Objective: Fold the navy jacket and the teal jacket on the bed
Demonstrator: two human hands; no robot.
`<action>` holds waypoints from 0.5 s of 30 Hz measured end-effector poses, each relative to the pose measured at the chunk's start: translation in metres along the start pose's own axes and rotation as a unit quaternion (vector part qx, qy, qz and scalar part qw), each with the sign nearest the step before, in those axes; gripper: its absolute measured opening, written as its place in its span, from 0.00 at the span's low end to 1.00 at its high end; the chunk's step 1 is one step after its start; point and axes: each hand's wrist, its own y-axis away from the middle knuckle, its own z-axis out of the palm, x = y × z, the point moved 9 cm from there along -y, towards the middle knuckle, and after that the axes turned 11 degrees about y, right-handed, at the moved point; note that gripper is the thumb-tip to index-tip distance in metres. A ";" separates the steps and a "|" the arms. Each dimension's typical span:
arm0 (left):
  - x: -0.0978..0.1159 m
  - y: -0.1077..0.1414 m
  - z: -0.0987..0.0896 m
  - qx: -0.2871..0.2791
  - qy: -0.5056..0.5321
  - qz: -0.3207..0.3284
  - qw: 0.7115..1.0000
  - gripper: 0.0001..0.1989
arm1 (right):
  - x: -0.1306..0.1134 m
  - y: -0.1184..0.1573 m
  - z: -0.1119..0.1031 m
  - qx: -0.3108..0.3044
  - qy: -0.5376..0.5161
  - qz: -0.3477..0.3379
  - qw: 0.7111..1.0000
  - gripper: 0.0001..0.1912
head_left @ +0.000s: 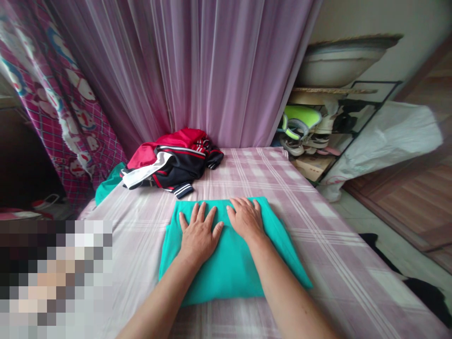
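Note:
A folded teal garment (233, 268) lies flat on the checked bed sheet (247, 174) in front of me. My left hand (199, 235) rests on its upper left part, palm down with the fingers spread. On the upper right part lies my right hand (247, 216), also palm down, its fingers stretched towards the far edge of the cloth. Neither hand grips anything. Which kind of garment it is, I cannot tell from the folded shape.
Beyond the teal cloth lies a heap of red and navy clothes (183, 155) with white stripes. More teal fabric (109, 181) hangs at the left edge. Purple curtains (219, 70) close off the back. A rack of shoes (310, 136) and a white plastic bag (388, 136) stand right.

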 end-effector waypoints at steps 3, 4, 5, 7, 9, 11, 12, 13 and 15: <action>0.000 0.001 0.000 0.000 -0.008 -0.001 1.000 0.27 | 0.001 -0.001 0.003 -0.002 -0.002 -0.005 1.000 0.22; 0.000 0.001 0.001 0.000 -0.010 -0.002 1.000 0.27 | 0.001 -0.001 0.004 -0.005 -0.001 -0.004 1.000 0.22; 0.000 0.001 0.001 0.000 -0.011 -0.001 1.000 0.27 | 0.001 -0.001 0.005 -0.007 0.000 -0.003 1.000 0.22; 0.000 0.000 0.002 0.002 -0.012 0.001 1.000 0.27 | 0.002 -0.002 0.005 -0.010 0.000 -0.001 1.000 0.22; -0.001 0.000 0.002 0.004 -0.013 0.002 1.000 0.27 | 0.001 -0.002 0.005 -0.010 -0.003 0.000 1.000 0.22; -0.001 0.000 0.003 0.004 -0.013 0.001 1.000 0.27 | 0.000 -0.001 0.002 -0.007 -0.007 0.001 1.000 0.22; -0.002 0.000 0.003 0.005 -0.013 0.001 1.000 0.27 | 0.000 -0.001 0.001 -0.006 -0.009 0.001 1.000 0.21; -0.003 0.000 0.004 0.007 -0.012 0.003 1.000 0.27 | -0.001 -0.001 0.000 -0.005 -0.010 0.001 1.000 0.21; -0.004 0.000 0.005 0.013 -0.014 0.009 1.000 0.27 | -0.001 -0.001 -0.001 -0.004 -0.011 0.000 1.000 0.21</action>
